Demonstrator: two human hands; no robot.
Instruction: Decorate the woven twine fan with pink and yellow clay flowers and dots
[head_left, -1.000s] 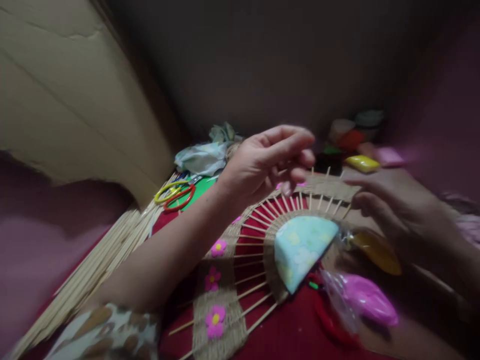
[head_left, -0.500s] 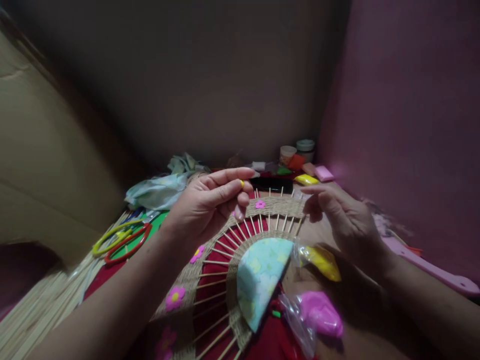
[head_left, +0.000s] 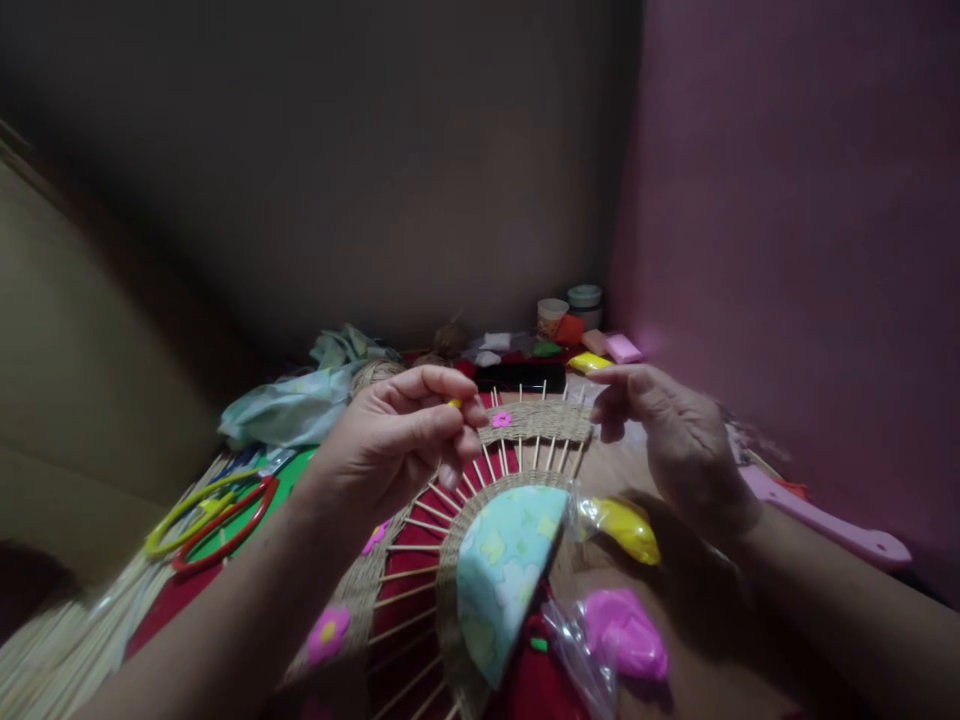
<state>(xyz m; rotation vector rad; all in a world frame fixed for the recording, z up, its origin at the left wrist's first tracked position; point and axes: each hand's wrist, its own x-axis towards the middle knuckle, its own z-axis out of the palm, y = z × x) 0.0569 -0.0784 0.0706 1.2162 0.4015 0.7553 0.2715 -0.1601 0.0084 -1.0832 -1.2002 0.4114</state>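
Note:
Above the fan, my left hand (head_left: 397,430) pinches a small yellow piece of clay (head_left: 454,403) between thumb and index finger. My right hand (head_left: 667,430) is held to the right with its fingers bent and closed; whatever is in them, if anything, is hidden. Below both lies a half-round fan (head_left: 551,425) of thin sticks woven with tan cord, with a pale blue-green floral cloth (head_left: 510,570) at its centre. Pink flowers sit on the woven band; one flower (head_left: 328,634) has a yellow middle, while the top flower (head_left: 501,420) shows none.
A bag of yellow clay (head_left: 626,530) and a bag of pink clay (head_left: 626,632) lie right of the fan. Red-and-yellow-handled scissors (head_left: 225,520) and folded cloth (head_left: 285,405) are at left. A black phone (head_left: 523,377), clay packs and cups (head_left: 553,316) stand behind. A pink strip (head_left: 825,515) lies far right.
The view has shifted, so most things appear further left. My left fingers have closed more around the yellow clay, which shows less. The right hand keeps nearly the same shape.

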